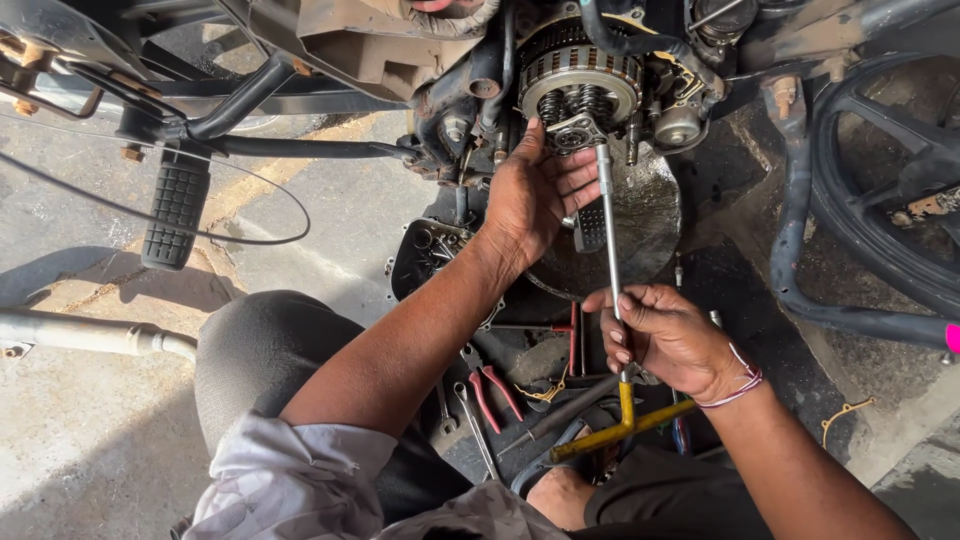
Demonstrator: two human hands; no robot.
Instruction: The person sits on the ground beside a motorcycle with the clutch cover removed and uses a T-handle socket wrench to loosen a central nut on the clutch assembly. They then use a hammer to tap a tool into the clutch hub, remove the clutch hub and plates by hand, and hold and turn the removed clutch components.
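While right hand (668, 340) grips T-wrench (610, 250), left hand (535, 190) steadies clutch (580, 85).

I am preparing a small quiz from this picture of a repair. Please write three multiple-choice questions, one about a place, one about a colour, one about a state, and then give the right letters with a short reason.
1. Where does the left hand rest?
A. on the black footrest
B. at the clutch assembly of the engine
C. on the pliers on the ground

2. What colour is the handle of the T-shaped socket wrench?
A. yellow
B. blue
C. white

3. What is the state of the engine's side?
A. closed by a cover
B. open, with clutch plates and springs exposed
C. wrapped in cloth

Answers:
1 B, the fingers lie beside the wrench's socket at the clutch.
2 A, the crossbar below the right hand is yellow.
3 B, the plates and springs show uncovered.
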